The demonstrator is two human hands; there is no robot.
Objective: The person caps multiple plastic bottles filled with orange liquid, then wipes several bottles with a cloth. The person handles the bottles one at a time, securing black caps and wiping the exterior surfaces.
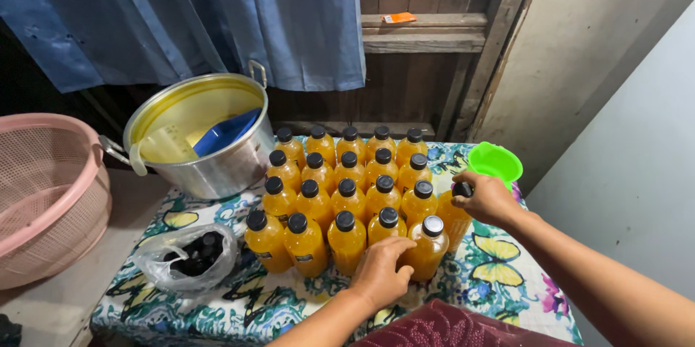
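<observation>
Several plastic bottles of orange liquid with black caps [347,187] stand in rows on a table covered with a butterfly-patterned cloth [499,274]. My left hand [381,273] rests against the base of the front-row bottles, fingers curled around the one with a silvery cap [428,245]. My right hand [485,198] grips the black cap of a bottle [452,218] at the right end of the rows.
A large metal pot [199,133] with a blue scoop and a pale jug inside stands at the back left. A clear bag of black caps [190,254] lies front left. A green funnel [495,162] sits back right, a pink basket [43,195] far left.
</observation>
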